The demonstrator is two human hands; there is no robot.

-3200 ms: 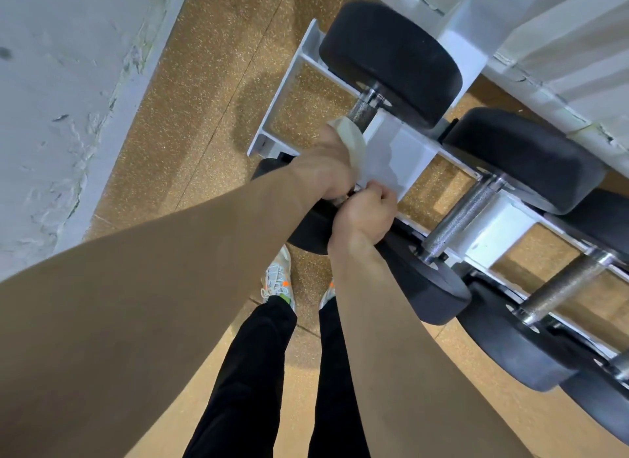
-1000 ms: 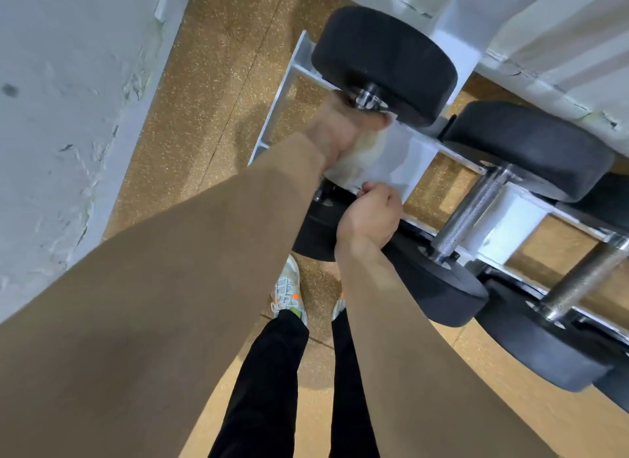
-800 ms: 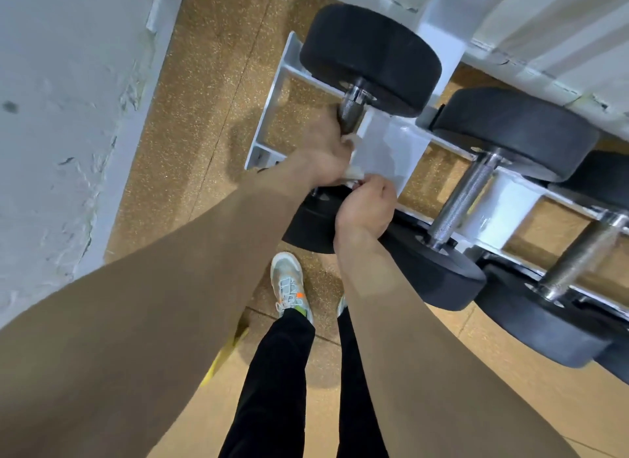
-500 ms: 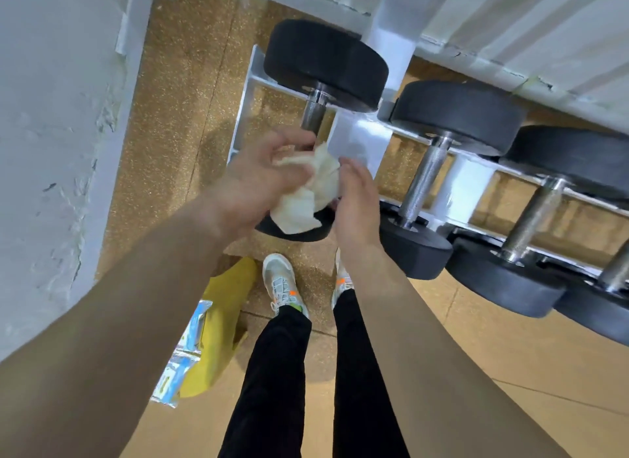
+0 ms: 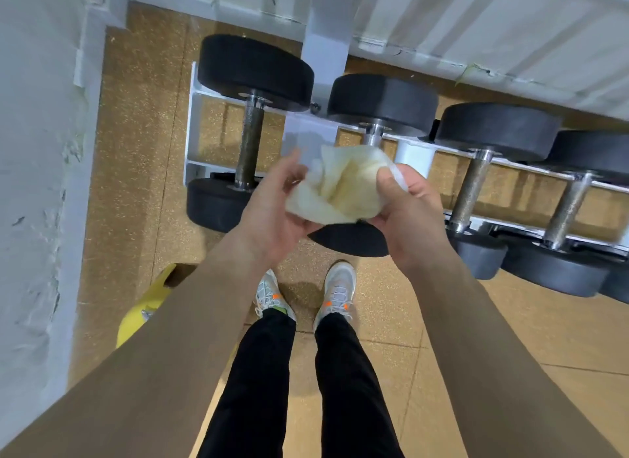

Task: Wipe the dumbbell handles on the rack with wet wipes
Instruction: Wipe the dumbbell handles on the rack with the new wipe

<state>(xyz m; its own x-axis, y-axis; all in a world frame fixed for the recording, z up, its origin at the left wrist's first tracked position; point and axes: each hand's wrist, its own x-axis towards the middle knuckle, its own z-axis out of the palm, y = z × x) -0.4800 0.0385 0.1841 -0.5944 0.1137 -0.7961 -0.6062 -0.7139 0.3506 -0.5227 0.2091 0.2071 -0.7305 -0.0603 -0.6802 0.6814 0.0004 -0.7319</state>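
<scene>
Both hands lifted the wipe [image 5: 343, 188] off the handle [image 5: 251, 144].

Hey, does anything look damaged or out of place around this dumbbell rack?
Dumbbells sit straight on the rack. Paint on the wall at the left is cracked and peeling, and the wipe held in the left hand and right hand looks yellowed, possibly soiled.

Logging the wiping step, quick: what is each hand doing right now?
Left hand: holds the crumpled wipe at its left side.
Right hand: pinches the same wipe under its thumb.
</scene>
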